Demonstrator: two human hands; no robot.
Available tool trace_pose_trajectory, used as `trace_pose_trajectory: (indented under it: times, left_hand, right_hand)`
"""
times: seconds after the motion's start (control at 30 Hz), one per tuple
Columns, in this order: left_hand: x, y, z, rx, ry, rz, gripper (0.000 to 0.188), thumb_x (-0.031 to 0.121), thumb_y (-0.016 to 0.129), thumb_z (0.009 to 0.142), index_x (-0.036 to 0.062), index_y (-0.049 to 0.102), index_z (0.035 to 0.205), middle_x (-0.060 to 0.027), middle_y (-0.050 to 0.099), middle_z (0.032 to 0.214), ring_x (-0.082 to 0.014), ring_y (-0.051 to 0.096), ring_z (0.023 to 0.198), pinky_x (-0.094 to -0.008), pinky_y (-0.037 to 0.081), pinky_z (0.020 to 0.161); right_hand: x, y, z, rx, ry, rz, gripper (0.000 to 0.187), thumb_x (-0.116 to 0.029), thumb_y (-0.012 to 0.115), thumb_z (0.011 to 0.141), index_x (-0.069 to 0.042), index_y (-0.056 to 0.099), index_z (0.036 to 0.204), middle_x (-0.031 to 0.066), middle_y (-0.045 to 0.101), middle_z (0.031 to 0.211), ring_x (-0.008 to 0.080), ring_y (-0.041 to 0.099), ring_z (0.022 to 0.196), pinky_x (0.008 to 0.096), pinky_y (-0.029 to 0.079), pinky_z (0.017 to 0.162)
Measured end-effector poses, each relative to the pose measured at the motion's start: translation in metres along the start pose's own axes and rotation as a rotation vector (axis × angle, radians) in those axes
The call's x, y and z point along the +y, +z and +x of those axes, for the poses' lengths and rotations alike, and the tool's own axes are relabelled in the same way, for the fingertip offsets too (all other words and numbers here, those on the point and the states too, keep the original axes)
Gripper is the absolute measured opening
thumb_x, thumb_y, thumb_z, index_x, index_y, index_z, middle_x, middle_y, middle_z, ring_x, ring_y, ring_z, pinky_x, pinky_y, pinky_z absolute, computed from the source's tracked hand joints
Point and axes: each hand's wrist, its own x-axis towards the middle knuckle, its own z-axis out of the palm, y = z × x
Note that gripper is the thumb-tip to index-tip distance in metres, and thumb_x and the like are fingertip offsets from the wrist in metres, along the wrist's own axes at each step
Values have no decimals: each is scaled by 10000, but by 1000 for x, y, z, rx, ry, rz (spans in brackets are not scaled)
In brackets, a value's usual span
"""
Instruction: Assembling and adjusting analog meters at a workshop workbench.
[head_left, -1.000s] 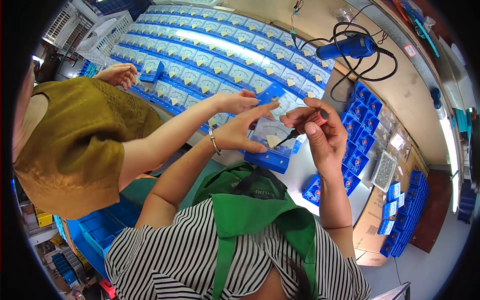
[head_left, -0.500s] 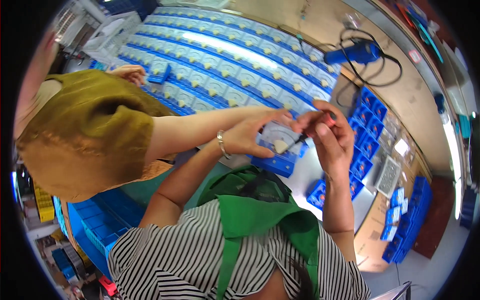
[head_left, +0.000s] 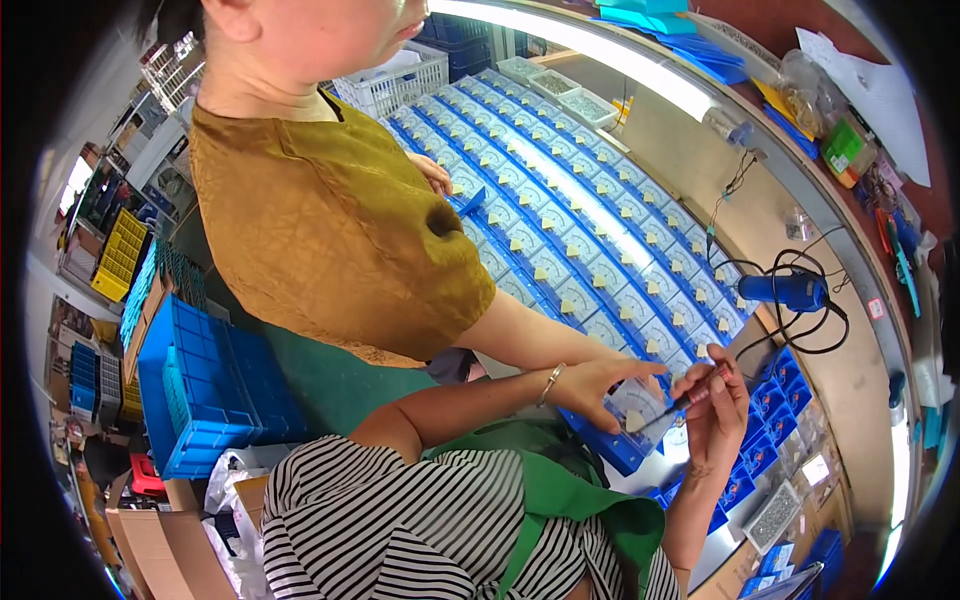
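Note:
My left hand (head_left: 590,388), with a bracelet at the wrist, grips a blue panel meter (head_left: 622,452) with a clear-covered pale dial and a small cream-coloured part near its lower edge. My right hand (head_left: 722,420) has its fingers wrapped round a screwdriver (head_left: 706,386) with a red handle and a dark shaft. The shaft points down and left over the meter's dial; whether the tip touches is too small to tell. Just beyond my left hand, a co-worker's forearm (head_left: 535,328) reaches toward the same spot, its hand mostly hidden.
Rows of similar blue meters (head_left: 566,246) cover the bench ahead. The co-worker's other hand (head_left: 431,173) is by a raised blue piece (head_left: 471,203). At right lie a blue corded tool (head_left: 785,291), blue housings (head_left: 768,425) and a tray of small parts (head_left: 772,517). Blue crates (head_left: 205,385) stand at left.
The view has swung, so the bench, co-worker and my hands appear shifted, my hands lower and further right. My hold on the meter and screwdriver looks the same.

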Motion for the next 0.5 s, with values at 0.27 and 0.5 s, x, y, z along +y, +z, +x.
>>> trace_pose_trajectory:
  times: [0.27, 0.5]
  left_hand:
    - [8, 22, 3, -66, -61, -157, 988, 248, 785, 668, 39, 253, 1473, -183, 383, 1445, -282, 357, 1348, -378, 272, 1106]
    - [5, 25, 3, -39, -19, -49, 981, 252, 790, 658, 74, 274, 1473, -143, 441, 1380, -252, 421, 1281, -369, 321, 1063]
  right_hand:
    - [1, -8, -6, 46, 18, 161, 436, -153, 601, 913, 51, 458, 1270, 160, 618, 874, 259, 640, 725, 359, 537, 643]
    - [3, -17, -9, 80, 53, 277, 446, -153, 598, 922, 44, 446, 1292, 134, 613, 865, 208, 609, 714, 333, 531, 634]
